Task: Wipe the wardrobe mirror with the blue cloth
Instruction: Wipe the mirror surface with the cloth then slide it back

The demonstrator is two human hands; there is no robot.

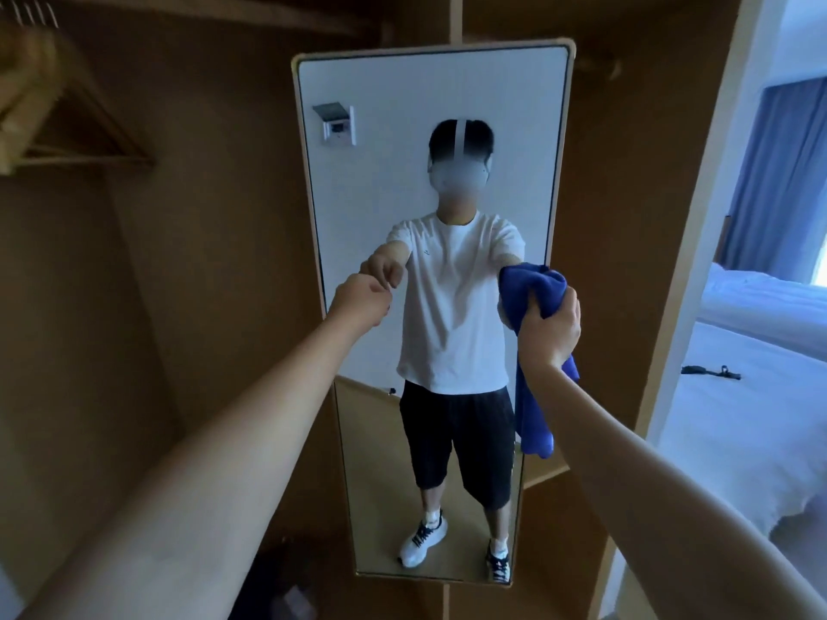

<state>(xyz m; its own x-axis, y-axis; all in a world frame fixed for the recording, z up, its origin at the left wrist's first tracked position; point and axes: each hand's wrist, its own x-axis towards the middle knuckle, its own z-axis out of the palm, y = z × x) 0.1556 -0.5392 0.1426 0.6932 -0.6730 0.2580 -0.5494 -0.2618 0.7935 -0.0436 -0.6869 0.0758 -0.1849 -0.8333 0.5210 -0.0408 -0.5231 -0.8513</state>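
**dustbunny_42:** ok so where are you at with the mirror, is the cloth on the glass yet or what?

**me:** Close. My right hand (pixel 551 324) has the blue cloth (pixel 534 351) bunched in a fist, fingers curled tight round the top wad, with the rest hanging in a long tail below my wrist. It sits right at the wardrobe mirror's (pixel 429 181) right edge, about mid-height. Can't honestly tell if the wad is touching the glass or just shy of it.

**dustbunny_42:** and the other hand?

**me:** My left hand (pixel 360 304) is over at the mirror's left edge, same height, fingers curled in. Looks like it may be steadying the frame, but I can't tell if it's actually gripping anything.

**dustbunny_42:** which way do you go from there?

**me:** The mirror's a tall narrow panel, long axis straight up and down, and nearly all the glass lies to the left of the cloth, plus above and below it. Right hand is the one on the job, so I'd say sweep inward toward the left, then work in passes up and down the length. That dangling tail might smear behind me, I guess.
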